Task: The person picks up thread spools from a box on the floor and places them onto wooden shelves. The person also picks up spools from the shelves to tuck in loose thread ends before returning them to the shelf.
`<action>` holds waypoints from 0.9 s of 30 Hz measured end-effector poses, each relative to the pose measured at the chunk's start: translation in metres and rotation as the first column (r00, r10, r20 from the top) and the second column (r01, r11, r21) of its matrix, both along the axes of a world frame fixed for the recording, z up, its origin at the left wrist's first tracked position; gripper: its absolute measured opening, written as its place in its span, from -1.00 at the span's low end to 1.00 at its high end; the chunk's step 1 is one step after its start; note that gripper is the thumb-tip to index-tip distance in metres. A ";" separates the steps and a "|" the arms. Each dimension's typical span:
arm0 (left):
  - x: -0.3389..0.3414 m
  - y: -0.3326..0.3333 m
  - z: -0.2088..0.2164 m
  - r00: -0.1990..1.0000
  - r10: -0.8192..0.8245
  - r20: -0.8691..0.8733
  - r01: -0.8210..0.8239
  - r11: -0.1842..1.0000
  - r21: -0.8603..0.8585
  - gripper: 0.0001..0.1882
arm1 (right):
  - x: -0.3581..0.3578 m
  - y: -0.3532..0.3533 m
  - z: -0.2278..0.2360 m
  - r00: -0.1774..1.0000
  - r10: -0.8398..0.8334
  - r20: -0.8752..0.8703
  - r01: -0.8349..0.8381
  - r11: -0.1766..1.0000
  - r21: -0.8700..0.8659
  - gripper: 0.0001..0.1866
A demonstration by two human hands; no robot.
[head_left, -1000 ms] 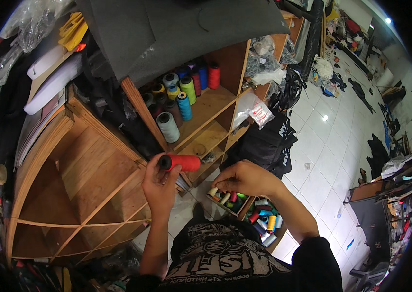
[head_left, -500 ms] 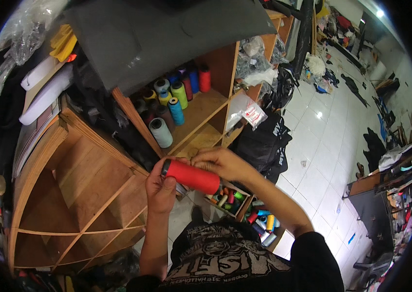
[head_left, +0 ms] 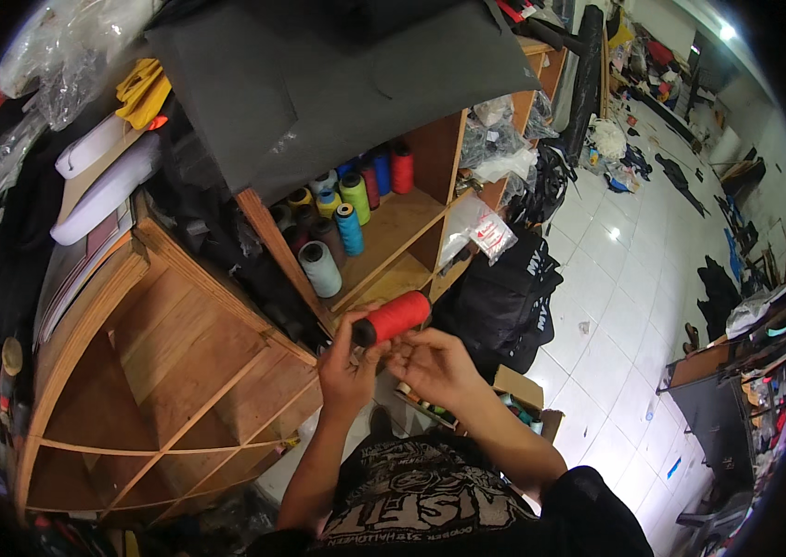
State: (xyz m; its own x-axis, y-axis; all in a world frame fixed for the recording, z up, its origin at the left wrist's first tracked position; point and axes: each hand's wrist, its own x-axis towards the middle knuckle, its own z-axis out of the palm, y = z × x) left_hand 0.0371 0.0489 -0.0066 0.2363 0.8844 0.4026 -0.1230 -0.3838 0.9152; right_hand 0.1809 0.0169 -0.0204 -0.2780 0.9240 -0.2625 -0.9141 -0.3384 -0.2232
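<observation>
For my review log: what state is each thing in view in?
Held red spool: wound with thread, tilted
Left hand: closed on the spool
Right hand: partly curled beside the spool; contact unclear
Light-blue spool: upright on the shelf
Pale grey spool: upright
Box: open-topped, spools inside
Wooden cabinet: compartments open

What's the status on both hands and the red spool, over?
Left hand: holding red spool. Right hand: close beside it, contact unclear. Shelved spools: beyond, none between the hands.
</observation>
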 end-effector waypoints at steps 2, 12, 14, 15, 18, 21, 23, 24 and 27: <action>-0.002 0.003 -0.005 0.984 0.027 -0.174 -0.001 0.989 0.147 -0.63 | 0.007 -0.004 0.005 0.999 0.002 -0.041 -0.003 1.000 -0.008 -0.67; -0.017 0.005 0.016 0.822 0.039 -0.568 0.360 0.737 0.571 -0.60 | 0.034 -0.015 -0.034 0.982 0.188 0.004 -0.184 0.964 -0.192 -0.71; -0.018 0.005 0.019 0.819 0.037 -0.573 0.358 0.747 0.560 -0.60 | 0.038 -0.012 -0.036 0.976 0.178 0.125 -0.151 0.969 -0.198 -0.73; -0.020 0.006 0.017 0.826 0.051 -0.561 0.309 0.791 0.527 -0.61 | 0.036 -0.011 -0.030 0.900 0.102 0.424 -0.063 0.992 -0.106 -0.74; -0.018 0.009 0.008 0.869 0.012 -0.494 0.163 0.936 0.311 -0.61 | 0.031 -0.011 -0.012 0.241 -0.340 0.909 -0.030 0.933 0.357 -0.66; -0.014 0.012 0.000 0.928 -0.101 -0.359 0.102 0.995 -0.017 -0.56 | 0.023 -0.013 -0.001 -0.325 -0.665 0.672 -0.288 0.747 0.599 -0.48; -0.010 0.016 -0.008 0.937 -0.116 -0.328 0.113 0.993 -0.029 -0.48 | 0.022 -0.011 -0.008 -0.320 -0.605 0.729 -0.344 0.791 0.505 -0.41; -0.007 0.018 -0.012 0.946 -0.104 -0.306 0.102 0.995 -0.023 -0.43 | 0.022 -0.008 -0.010 -0.344 -0.571 0.745 -0.348 0.815 0.464 -0.40; -0.002 0.024 -0.017 0.962 -0.043 -0.269 0.044 0.999 -0.001 -0.26 | 0.026 0.015 -0.029 -0.314 -0.546 0.777 -0.212 0.838 0.504 -0.40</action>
